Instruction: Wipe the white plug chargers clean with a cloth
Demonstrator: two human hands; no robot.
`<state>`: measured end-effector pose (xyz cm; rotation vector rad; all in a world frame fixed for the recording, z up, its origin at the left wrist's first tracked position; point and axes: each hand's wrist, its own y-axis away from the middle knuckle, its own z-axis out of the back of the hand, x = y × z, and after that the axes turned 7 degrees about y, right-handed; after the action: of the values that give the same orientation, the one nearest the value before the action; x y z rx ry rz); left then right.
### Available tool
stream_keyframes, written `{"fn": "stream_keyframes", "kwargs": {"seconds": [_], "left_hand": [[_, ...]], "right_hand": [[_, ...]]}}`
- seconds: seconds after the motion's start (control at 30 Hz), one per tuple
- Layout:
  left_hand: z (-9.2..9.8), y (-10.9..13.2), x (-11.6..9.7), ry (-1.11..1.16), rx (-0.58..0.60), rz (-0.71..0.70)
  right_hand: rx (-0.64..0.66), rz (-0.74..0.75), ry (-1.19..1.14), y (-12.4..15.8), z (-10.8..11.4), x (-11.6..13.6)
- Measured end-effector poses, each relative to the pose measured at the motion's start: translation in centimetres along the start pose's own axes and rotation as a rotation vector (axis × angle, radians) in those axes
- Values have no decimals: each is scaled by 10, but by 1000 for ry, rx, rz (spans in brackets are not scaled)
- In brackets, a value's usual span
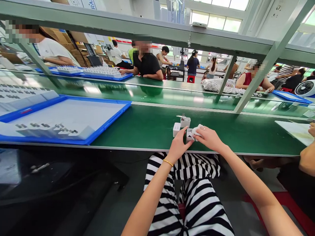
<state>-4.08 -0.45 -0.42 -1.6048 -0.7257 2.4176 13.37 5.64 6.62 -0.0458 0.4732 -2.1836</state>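
On the green bench top, my left hand [179, 143] is closed around a small white open-topped plastic housing [189, 135] with something dark inside. My right hand [208, 138] pinches a crumpled white cloth [197, 130] against the right side of that housing's top. Just beyond my left hand stands a white block [176, 129], like a charger case, with two slots in its face. Behind it is another white open housing [185, 122], with metal prongs and a small white piece at its top edge.
To the left lies a blue-rimmed tray [108, 131] with rows of white pieces along its near edge. More pieces stand in a tray [29, 101] beyond it. A green metal post [261, 73] rises ahead on the right. At the right edge, a neighbour's arm [307, 157] sits near a white board [295, 131].
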Motion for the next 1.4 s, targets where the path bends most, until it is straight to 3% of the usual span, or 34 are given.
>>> {"fn": "stream_keyframes", "kwargs": {"seconds": [0.13, 0.5, 0.77, 0.93, 1.4], "left_hand": [[5, -1, 0, 62, 76, 38], [5, -2, 6, 152, 73, 39], [6, -2, 1, 94, 77, 63], [6, -3, 6, 44, 69, 9], [7, -2, 3, 16, 66, -56]], "right_hand": [[-56, 216, 175, -1, 11, -1], [30, 445, 421, -27, 33, 11], [94, 444, 403, -29, 31, 13], [181, 441, 391, -28, 36, 18], [239, 377, 400, -32, 45, 31]]}}
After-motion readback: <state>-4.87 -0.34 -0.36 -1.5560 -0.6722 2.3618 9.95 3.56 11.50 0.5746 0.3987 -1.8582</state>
